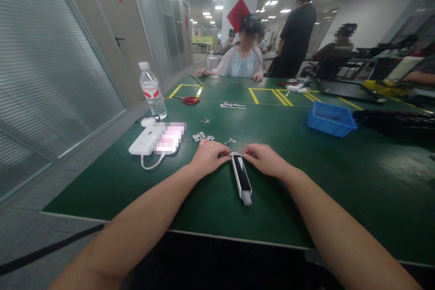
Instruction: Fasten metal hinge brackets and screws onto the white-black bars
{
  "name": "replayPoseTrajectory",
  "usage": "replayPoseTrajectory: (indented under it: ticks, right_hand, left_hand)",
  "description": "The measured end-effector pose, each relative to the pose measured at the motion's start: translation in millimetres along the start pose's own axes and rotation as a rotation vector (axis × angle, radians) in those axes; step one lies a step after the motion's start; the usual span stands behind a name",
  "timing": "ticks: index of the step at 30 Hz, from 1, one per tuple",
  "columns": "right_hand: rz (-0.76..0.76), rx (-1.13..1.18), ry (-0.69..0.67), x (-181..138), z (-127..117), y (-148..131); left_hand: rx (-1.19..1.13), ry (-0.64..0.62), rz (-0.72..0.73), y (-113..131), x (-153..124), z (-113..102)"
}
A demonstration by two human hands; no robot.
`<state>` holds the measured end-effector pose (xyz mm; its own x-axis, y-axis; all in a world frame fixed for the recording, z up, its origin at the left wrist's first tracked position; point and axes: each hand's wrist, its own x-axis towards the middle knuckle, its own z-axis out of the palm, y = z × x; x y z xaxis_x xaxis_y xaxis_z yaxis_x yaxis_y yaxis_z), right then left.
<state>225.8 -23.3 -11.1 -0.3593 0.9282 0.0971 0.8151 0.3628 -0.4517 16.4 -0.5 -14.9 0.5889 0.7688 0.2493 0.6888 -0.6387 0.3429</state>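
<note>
A long white bar with a black face (pixel 242 179) lies on the green table (pixel 306 190), its far end between my two hands. My left hand (pixel 208 156) is curled, its fingertips pinched at the bar's far end. My right hand (pixel 263 158) is curled the same way on the other side of that end. What the fingers pinch is too small to make out. Small metal hinges (pixel 203 137) and several washers and screws (pixel 230 141) lie just beyond my hands.
A white power bank with a cable (pixel 144 142) and a water bottle (pixel 152 91) stand at the left. Red scissors (pixel 190 100) and metal parts (pixel 232 105) lie farther back. A blue bin (pixel 331 119) sits at the right. People sit and stand at the far side.
</note>
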Motion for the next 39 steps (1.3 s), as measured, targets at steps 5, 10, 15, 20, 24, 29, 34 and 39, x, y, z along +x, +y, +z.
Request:
replayPoseTrajectory:
  ticks: [5, 10, 15, 20, 24, 29, 34, 39]
  right_hand:
    - [0.009, 0.022, -0.005, 0.1, 0.5, -0.5]
    - [0.017, 0.04, -0.009, -0.7, -3.0, -1.3]
    - [-0.007, 0.082, 0.134, 2.2, 0.1, 10.0]
    - [-0.084, 0.227, 0.227, 7.0, 13.6, 21.7]
    - [-0.059, 0.243, 0.132, 7.0, 17.6, 17.1]
    - [-0.005, 0.202, 0.069, 5.7, 14.8, 7.9]
    - [0.028, 0.114, -0.003, 6.0, 14.8, 2.8]
    - [0.022, 0.061, -0.029, 6.5, 15.8, 0.7]
  left_hand:
    - [0.0, 0.003, 0.008, 0.7, -0.4, -0.2]
    - [-0.021, 0.003, 0.009, -1.2, -0.5, 1.2]
    - [-0.076, -0.005, -0.019, 0.7, -0.4, -1.7]
    - [-0.117, -0.002, -0.053, 0.1, -0.8, -2.1]
    - [-0.156, 0.021, -0.033, -5.1, -0.9, 1.6]
    - [-0.166, 0.021, -0.031, -6.8, -1.1, 3.6]
    - [-0.165, 0.034, -0.027, -4.9, -1.4, 2.7]
    - [-0.157, 0.024, -0.03, -3.9, -1.7, 1.0]
